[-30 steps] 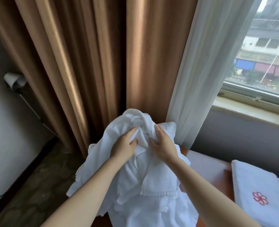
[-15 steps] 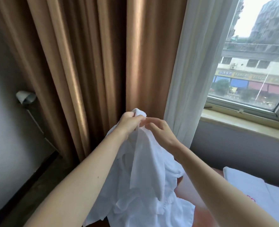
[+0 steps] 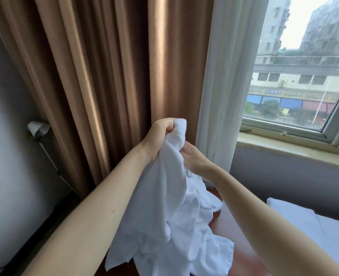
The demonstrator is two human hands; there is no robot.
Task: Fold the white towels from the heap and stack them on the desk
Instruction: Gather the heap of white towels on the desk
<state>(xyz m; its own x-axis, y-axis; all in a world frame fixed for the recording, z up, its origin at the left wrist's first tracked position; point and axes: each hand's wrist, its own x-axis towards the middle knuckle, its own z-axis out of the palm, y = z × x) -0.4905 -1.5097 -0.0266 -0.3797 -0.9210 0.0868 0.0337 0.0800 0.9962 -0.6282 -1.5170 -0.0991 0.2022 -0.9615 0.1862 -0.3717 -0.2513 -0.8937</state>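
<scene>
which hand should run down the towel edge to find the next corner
Right, probably. The left hand has a closed grip on the top corner of the towel, holding it up; the right hand sits below at the hanging edge and could slide along it.

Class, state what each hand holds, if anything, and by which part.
The left hand grips a white towel by its bunched top end; the right hand holds it just below.
</scene>
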